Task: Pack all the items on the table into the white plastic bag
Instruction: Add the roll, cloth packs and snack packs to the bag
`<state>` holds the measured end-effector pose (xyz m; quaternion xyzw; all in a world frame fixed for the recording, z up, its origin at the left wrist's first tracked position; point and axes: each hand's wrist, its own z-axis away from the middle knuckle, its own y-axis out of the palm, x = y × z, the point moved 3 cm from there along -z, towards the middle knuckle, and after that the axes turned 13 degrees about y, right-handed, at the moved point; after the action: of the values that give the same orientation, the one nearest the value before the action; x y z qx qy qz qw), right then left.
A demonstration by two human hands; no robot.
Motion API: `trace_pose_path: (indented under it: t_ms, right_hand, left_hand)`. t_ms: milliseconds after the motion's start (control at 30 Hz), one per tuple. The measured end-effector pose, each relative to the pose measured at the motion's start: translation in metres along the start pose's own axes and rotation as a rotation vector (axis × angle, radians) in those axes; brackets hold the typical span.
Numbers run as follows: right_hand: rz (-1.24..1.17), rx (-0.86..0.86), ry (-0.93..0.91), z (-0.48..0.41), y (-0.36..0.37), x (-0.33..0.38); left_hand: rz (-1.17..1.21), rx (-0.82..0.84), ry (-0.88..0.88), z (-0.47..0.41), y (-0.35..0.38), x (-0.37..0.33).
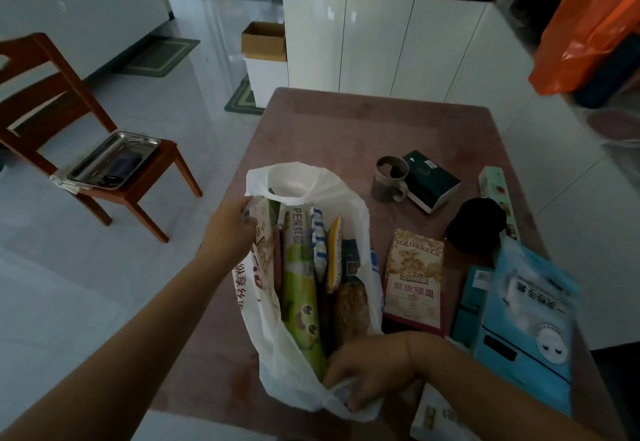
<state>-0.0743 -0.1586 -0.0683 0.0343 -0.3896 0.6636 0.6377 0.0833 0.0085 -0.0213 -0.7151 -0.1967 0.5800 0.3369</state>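
Observation:
The white plastic bag lies open on the pink table, with a green cling-film box and several snack packs inside. My left hand grips the bag's far left rim. My right hand holds the near rim of the bag. To the right on the table lie a Squirrels nut packet, a light blue packet, a teal box, a black round object, a mug, a dark green box and a long pale green box.
A white-and-green pack lies at the table's near edge under my right forearm. A wooden chair with a metal tray stands to the left. White cabinets and a cardboard box stand beyond the table.

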Motion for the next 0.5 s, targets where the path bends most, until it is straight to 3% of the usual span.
trace_pose_path:
  t_ms: [267, 433, 500]
  right_hand:
    - [-0.268, -0.273, -0.257, 0.070, -0.026, 0.012]
    - [-0.643, -0.340, -0.322, 0.134, -0.041, 0.009]
    - [-0.816, -0.508, -0.217, 0.134, -0.047, -0.001]
  left_hand:
    - [0.072, -0.151, 0.022, -0.010, -0.022, -0.011]
    - [0.103, -0.162, -0.044, -0.007, -0.027, -0.010]
    - [0.064, -0.145, -0.041, -0.009, -0.026, -0.007]
